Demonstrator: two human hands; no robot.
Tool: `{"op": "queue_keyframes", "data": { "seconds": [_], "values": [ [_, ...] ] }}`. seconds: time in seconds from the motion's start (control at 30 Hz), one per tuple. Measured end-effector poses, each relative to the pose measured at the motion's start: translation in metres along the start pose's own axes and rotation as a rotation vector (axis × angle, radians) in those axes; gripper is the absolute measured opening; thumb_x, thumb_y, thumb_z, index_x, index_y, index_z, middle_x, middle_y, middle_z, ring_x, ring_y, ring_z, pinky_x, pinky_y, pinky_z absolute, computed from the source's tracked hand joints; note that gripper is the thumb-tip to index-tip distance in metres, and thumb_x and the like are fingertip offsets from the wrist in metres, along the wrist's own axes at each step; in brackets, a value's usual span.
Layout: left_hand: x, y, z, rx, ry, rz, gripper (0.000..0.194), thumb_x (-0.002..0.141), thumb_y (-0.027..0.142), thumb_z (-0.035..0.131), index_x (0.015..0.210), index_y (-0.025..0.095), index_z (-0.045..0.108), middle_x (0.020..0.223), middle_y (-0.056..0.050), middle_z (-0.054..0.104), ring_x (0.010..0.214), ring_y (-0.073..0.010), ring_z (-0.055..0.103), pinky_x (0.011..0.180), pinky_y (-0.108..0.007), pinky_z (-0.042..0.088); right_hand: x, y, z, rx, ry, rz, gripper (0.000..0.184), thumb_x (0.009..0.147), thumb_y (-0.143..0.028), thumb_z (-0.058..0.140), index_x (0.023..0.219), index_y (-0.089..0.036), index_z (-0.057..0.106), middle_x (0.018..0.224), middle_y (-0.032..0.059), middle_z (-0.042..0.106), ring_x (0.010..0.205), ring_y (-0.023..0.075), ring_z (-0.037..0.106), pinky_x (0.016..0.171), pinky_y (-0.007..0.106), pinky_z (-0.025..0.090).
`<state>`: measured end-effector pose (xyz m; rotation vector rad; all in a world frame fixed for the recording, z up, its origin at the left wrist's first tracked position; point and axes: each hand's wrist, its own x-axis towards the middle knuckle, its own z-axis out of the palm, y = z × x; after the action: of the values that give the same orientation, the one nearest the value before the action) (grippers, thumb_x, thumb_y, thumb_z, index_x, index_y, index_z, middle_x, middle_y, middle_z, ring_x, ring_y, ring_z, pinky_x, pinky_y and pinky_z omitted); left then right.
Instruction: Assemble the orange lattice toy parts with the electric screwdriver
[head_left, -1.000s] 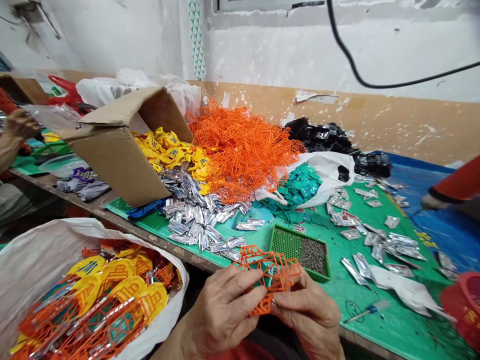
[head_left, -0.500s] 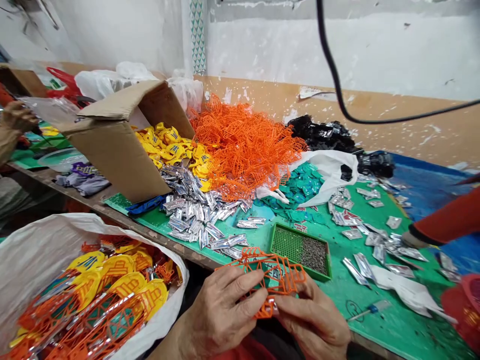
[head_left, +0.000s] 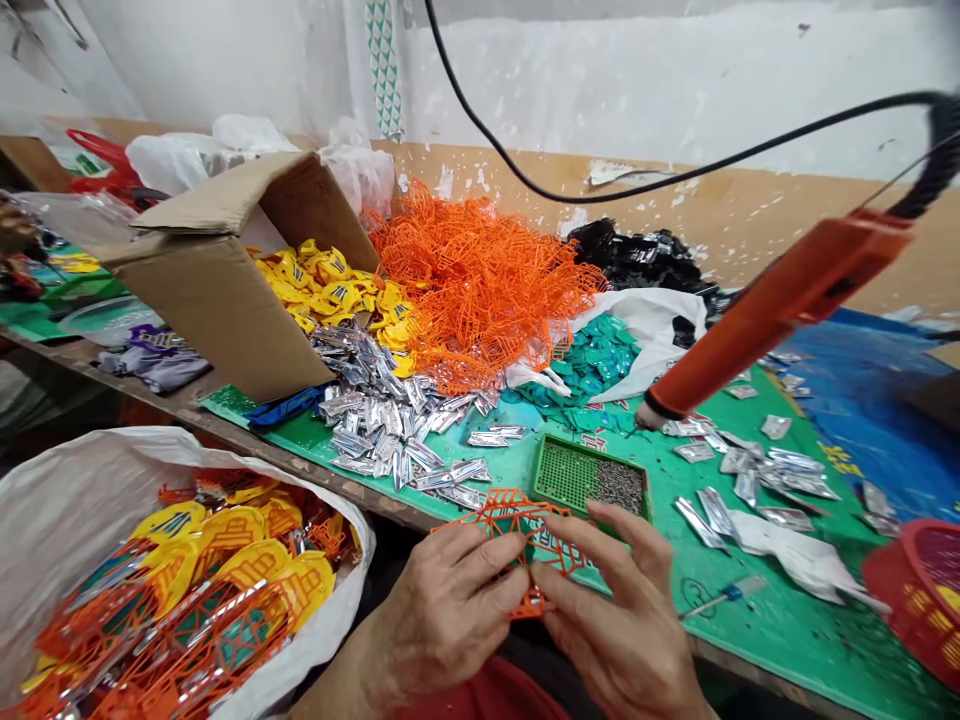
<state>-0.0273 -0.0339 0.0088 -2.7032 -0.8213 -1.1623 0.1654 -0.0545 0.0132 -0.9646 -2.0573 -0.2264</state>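
Note:
An orange plastic lattice frame (head_left: 501,512) is held low over the table's front edge, with a teal piece with dark characters inside it. My left hand (head_left: 442,615) grips its left side between thumb and fingers. On the right side, my right hand (head_left: 634,610) has its thumb and fingertips on the frame, the upper fingers reaching over it. Just behind stands a green tray (head_left: 566,475) with small dark screws in its right part. An orange electric screwdriver (head_left: 772,310) hangs tilted on a black cable, above and right of my hands.
At left, a white sack (head_left: 60,480) holds yellow-and-orange assembled pieces. Behind lie orange frames (head_left: 487,270), silver pieces (head_left: 390,420), yellow pieces (head_left: 330,280) by a carton (head_left: 217,310), and teal pieces (head_left: 600,360). A hand screwdriver (head_left: 724,595) and red basket (head_left: 911,590) are right.
The electric screwdriver has swung in from the right edge towards the middle. My right hand's fingers have lifted and spread over the frame; my left hand keeps its hold. The view has shifted slightly.

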Motion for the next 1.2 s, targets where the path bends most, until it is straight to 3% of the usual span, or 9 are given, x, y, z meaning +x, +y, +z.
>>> {"op": "queue_keyframes", "data": {
  "seconds": [0.1,0.3,0.47,0.87,1.2],
  "values": [
    [0.000,0.001,0.002,-0.001,-0.036,0.001,0.018,0.085,0.010,0.049,0.091,0.015,0.065,0.097,-0.007,0.074,0.074,-0.0184,0.061,0.066,-0.032,0.053,-0.005,0.007,0.005,0.106,-0.026,-0.020,0.015,0.086,-0.013,0.059,0.091,-0.022,0.069,0.094,0.0052,0.070,0.111,0.0276,0.049,0.087,0.044,0.044],
    [-0.005,0.004,0.004,0.085,0.188,-0.047,0.019,0.082,0.009,0.060,0.099,0.014,0.065,0.100,-0.006,0.075,0.103,-0.0227,0.057,0.092,-0.041,0.045,-0.018,0.013,0.012,0.109,0.062,0.053,0.012,0.086,-0.014,0.061,0.091,-0.021,0.069,0.085,0.0050,0.072,0.105,0.0255,0.055,0.083,0.042,0.048],
    [-0.007,0.002,0.006,0.007,0.197,-0.126,0.018,0.081,0.003,0.057,0.089,0.016,0.065,0.099,-0.006,0.075,0.108,-0.0246,0.055,0.092,-0.042,0.044,-0.015,0.010,0.009,0.127,0.084,0.066,0.016,0.085,-0.011,0.062,0.094,-0.022,0.070,0.083,0.0049,0.072,0.103,0.0239,0.058,0.080,0.039,0.052],
    [-0.001,-0.001,0.004,-0.128,0.149,-0.134,0.014,0.084,0.004,0.056,0.086,0.016,0.062,0.085,-0.002,0.075,0.083,-0.0159,0.061,0.081,-0.035,0.045,-0.021,0.015,0.015,0.189,0.045,0.101,0.016,0.086,-0.013,0.061,0.095,-0.022,0.070,0.085,0.0062,0.070,0.104,0.0238,0.059,0.080,0.039,0.055],
    [-0.003,0.004,0.003,-0.131,0.086,-0.174,0.009,0.086,0.009,0.059,0.082,0.017,0.062,0.074,0.002,0.072,0.066,-0.0132,0.051,0.075,-0.036,0.035,-0.020,0.018,0.013,0.220,0.021,0.112,0.013,0.089,-0.016,0.059,0.094,-0.021,0.069,0.085,0.0066,0.069,0.103,0.0225,0.059,0.078,0.037,0.057]
  ]
}}
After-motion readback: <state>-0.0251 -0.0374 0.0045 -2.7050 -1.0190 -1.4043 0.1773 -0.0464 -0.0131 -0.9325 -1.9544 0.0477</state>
